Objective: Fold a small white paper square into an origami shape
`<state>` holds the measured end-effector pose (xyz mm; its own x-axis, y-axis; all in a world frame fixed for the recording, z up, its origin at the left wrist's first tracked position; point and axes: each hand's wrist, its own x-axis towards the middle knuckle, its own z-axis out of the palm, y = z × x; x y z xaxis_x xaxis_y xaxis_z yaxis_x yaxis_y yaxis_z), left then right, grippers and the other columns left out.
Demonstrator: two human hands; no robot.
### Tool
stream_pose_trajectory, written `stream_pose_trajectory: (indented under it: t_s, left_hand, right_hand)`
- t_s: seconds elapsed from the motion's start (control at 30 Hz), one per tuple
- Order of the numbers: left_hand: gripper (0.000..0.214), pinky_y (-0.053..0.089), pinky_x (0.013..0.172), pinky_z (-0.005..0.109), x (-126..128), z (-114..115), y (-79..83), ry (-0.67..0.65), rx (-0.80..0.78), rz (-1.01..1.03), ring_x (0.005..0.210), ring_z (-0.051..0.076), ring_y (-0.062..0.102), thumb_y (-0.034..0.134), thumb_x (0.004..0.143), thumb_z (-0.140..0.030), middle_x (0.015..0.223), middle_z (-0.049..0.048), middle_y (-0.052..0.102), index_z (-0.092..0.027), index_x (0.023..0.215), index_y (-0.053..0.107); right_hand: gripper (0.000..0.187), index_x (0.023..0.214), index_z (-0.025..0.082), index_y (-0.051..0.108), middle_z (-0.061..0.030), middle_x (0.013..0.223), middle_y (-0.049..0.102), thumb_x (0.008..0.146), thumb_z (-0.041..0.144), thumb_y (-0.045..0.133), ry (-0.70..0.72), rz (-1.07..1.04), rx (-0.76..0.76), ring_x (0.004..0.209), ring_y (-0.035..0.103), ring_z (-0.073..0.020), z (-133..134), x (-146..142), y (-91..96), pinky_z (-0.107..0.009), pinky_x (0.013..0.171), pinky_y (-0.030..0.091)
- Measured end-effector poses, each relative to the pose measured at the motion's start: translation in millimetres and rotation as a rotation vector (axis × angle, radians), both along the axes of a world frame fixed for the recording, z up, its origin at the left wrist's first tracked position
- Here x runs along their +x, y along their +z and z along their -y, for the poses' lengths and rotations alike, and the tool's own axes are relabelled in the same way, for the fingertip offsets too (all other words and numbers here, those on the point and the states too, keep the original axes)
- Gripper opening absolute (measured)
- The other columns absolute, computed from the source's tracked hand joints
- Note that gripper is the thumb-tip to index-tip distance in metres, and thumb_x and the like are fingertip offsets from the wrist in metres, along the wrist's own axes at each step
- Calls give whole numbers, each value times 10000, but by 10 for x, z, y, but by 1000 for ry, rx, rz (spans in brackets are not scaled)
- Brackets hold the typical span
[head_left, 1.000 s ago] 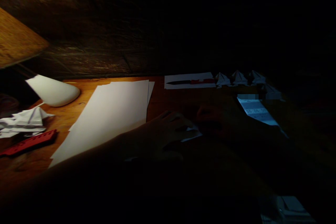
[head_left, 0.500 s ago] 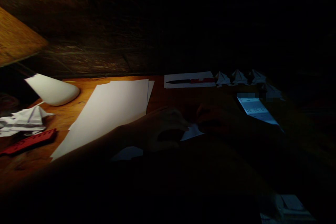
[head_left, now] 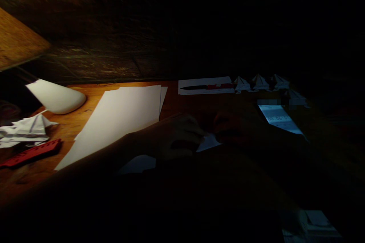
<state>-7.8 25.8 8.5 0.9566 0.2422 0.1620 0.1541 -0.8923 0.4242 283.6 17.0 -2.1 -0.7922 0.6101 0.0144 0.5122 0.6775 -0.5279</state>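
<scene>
Deep shadow covers both of my hands in the middle of the table. My left hand (head_left: 182,134) reaches in from the left, its fingers curled closed on the left edge of a small piece of paper (head_left: 209,143). From the other side, my right hand (head_left: 229,127) is closed at the paper's upper right edge; its fingers are mostly lost in the dark. The paper looks pale blue and roughly triangular where it shows between the hands. Another pale piece of paper (head_left: 141,163) lies below my left forearm.
A stack of white sheets (head_left: 125,110) lies left of centre. Behind are a knife (head_left: 207,87) on paper and several folded paper shapes (head_left: 259,82). A lit phone (head_left: 281,118) lies right. At left stand a lamp (head_left: 61,98), folded papers (head_left: 28,131) and a red notched object (head_left: 34,153).
Both hands stay at the small paper with barely any movement. My left fingers have shifted very slightly, and the view has tilted a little.
</scene>
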Motion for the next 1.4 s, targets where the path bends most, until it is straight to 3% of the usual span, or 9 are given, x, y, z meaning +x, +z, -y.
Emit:
stream_pose_trajectory:
  t_s: [0.5,0.87,1.13,1.27,1.4]
  left_hand:
    - [262,416,1111,506,-13,1,132,-66,26,-87,1342,299,439,596,902,-183,1411,73,604,-222,1138,704]
    - [363,420,1101,529,-39,20,115,-56,-12,-83,1354,310,415,591,824,-103,1422,34,592,-281,1113,719]
    - [324,422,1096,534,-28,50,129,-47,-31,-67,1343,313,428,616,809,-112,1365,42,628,-283,1057,735]
    - [309,382,1134,553,-32,45,140,-56,-61,-67,1355,317,421,628,819,-147,1382,58,611,-266,1092,712]
    - [514,433,1097,548,-40,37,121,-5,-101,-15,1319,327,468,654,792,-192,1376,120,599,-227,1301,595]
  right_hand:
    - [221,1114,261,727,-47,1163,591,930,341,635,1,-36,-19,973,603,-193,-16,4,-49,-335,823,476]
    - [210,1090,252,733,-54,1164,589,936,344,624,-4,-60,-31,988,606,-200,-8,0,-42,-348,845,486]
    - [211,1081,271,740,-51,1169,596,928,371,633,2,-45,12,970,608,-203,-28,13,-62,-348,818,487]
    - [202,1069,256,741,-52,1162,602,926,354,637,-7,-38,-4,960,612,-199,-9,1,-24,-350,821,487]
    - [218,1094,253,737,-61,1173,601,930,351,632,-9,-25,4,970,617,-204,-8,-4,-14,-346,810,486]
